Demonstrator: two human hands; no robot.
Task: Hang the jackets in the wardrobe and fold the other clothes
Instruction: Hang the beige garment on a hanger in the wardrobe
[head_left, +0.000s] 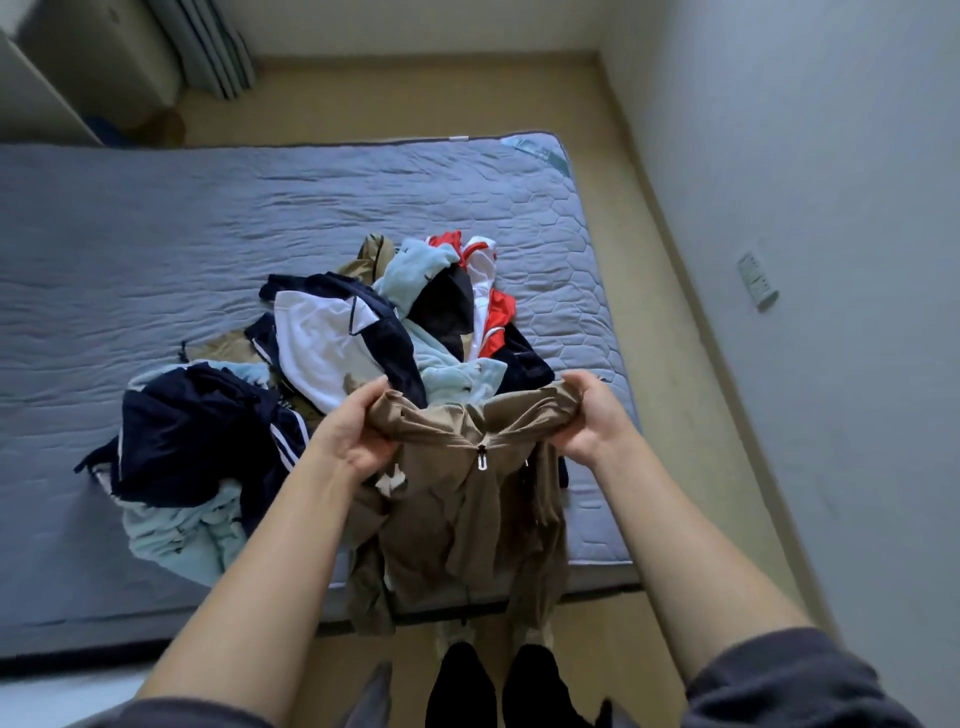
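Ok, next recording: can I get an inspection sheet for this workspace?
Surface: grey-blue quilted mattress, wrinkled.
Job's things: brown zip jacket held up over the mattress's near edge; unfolded pile of clothes behind it.
Clutter: nothing seen.
Grippers: left hand and right hand each grip the jacket's top edge.
Cables: nothing seen.
Surroundings: curtain, wall plate, beige floor.
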